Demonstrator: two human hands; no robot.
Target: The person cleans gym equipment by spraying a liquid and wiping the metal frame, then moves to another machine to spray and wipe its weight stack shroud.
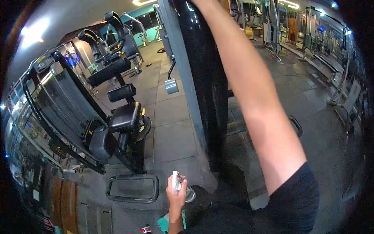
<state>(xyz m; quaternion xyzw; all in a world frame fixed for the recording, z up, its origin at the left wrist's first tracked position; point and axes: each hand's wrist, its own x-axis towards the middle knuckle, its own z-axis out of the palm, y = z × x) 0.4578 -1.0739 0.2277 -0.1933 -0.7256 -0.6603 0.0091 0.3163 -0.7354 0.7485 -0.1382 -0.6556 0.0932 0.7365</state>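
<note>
Clear, white-topped spray bottle [190, 195]: lower centre of frame, left hand [177, 197] curled closed around its top; a slackened grip could drop it. Right hand: beyond top edge, grip cannot be told.

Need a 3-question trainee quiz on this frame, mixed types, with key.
1. True or false: the left hand is empty.
2. Multiple choice: the padded seat left of the grey upright is A) red, B) white, C) black.
3. Fill in: the raised right arm runs out of the picture at its ____ edge.

Key:
1. False; it holds a white-and-clear item.
2. C.
3. Top.
</note>
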